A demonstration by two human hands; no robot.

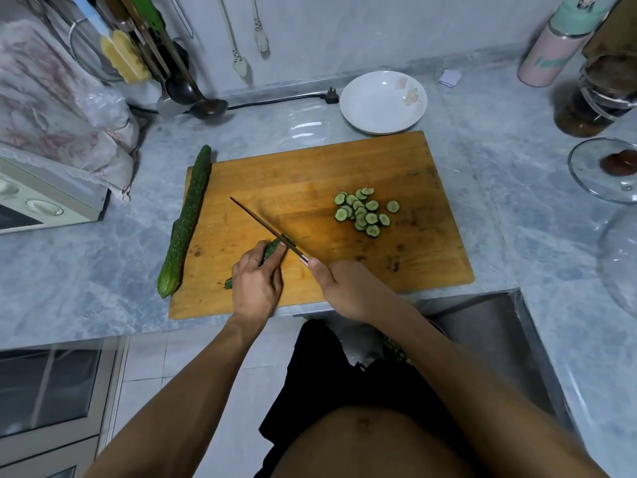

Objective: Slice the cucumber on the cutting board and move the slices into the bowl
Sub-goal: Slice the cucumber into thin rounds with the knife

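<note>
The cucumber (272, 249) lies on the cutting board (310, 174), under the left hand (256, 284), whose curled fingers hold it down. The right hand (348, 288) grips the knife (265, 227), its blade against the cucumber's cut end. Slices (363, 212) sit farther right. The white bowl (383, 102) waits on the table (499, 236) behind the board.

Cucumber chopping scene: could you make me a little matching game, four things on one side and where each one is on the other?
Things:
1. whole cucumber
2. cucumber slices
3. white bowl
4. knife

Places:
A. gripped by the right hand
B. on the counter beyond the cutting board's far edge
C. along the board's left edge
D. heaped on the board's right half

Pairs: 1-C, 2-D, 3-B, 4-A
</note>
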